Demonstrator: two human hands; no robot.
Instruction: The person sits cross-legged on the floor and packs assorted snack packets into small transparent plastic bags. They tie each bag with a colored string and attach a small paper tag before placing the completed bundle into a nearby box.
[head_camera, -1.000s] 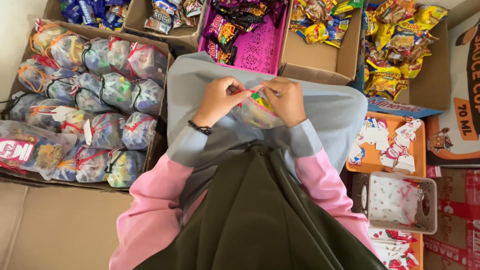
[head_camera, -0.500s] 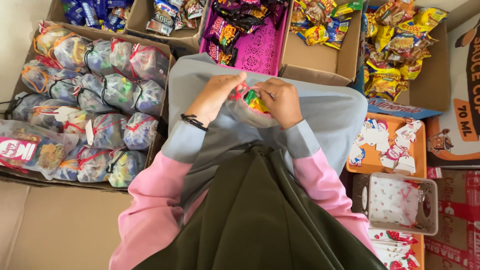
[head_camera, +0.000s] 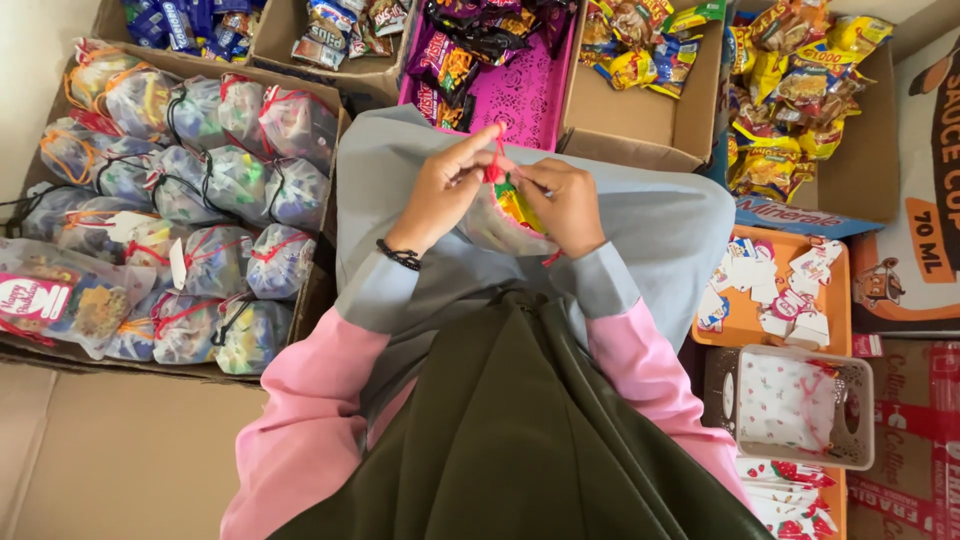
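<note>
Clear pouch (head_camera: 505, 215) contents (mostly behind both hands) unreadable.

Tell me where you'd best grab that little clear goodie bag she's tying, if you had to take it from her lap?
Probably by the gathered neck, coming from above. The clear pouch bulges loosely with snacks below, while its top is bunched narrow under the red drawstring, where the left hand and right hand already pinch it. The round body lies on the lap and looks slippery.

A cardboard box (head_camera: 322, 280) of tied goody bags (head_camera: 215, 180) sits left of the hand. A pink tray (head_camera: 525, 95) lies just beyond it. Yellow snack packets (head_camera: 790, 90) lie to its right.
</note>
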